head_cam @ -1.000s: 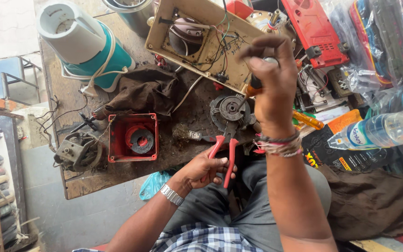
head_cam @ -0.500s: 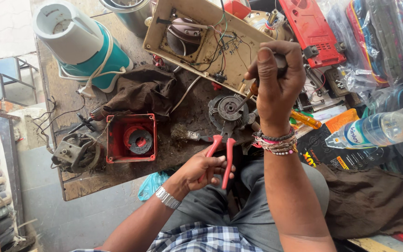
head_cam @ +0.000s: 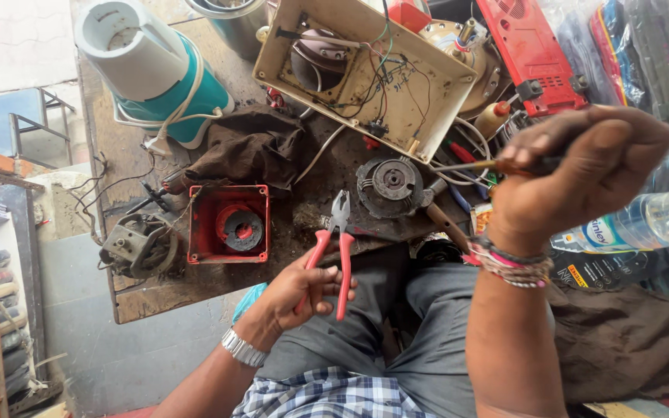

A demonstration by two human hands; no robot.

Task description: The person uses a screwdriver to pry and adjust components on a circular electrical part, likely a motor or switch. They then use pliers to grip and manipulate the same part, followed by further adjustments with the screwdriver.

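My left hand (head_cam: 297, 290) grips red-handled pliers (head_cam: 336, 248) at the near edge of the workbench, jaws pointing away from me. Raised close to the camera, my right hand (head_cam: 574, 174) is closed around a screwdriver (head_cam: 474, 165) whose thin shaft points left toward a round grey motor part (head_cam: 390, 184). Behind that lies an opened cream appliance housing (head_cam: 361, 73) with loose wires inside. A red square housing (head_cam: 228, 224) with a round core sits left of the pliers.
A white and teal mixer base (head_cam: 152, 70) stands at the back left beside a dark cloth (head_cam: 245, 147). A small bare motor (head_cam: 139, 246) lies at the bench's left edge. A red casing (head_cam: 532, 50) and a plastic bottle (head_cam: 644, 220) are on the right.
My right hand has come away from the cream housing and risen toward the camera, to the right, with the screwdriver. The left hand keeps the pliers in much the same place.
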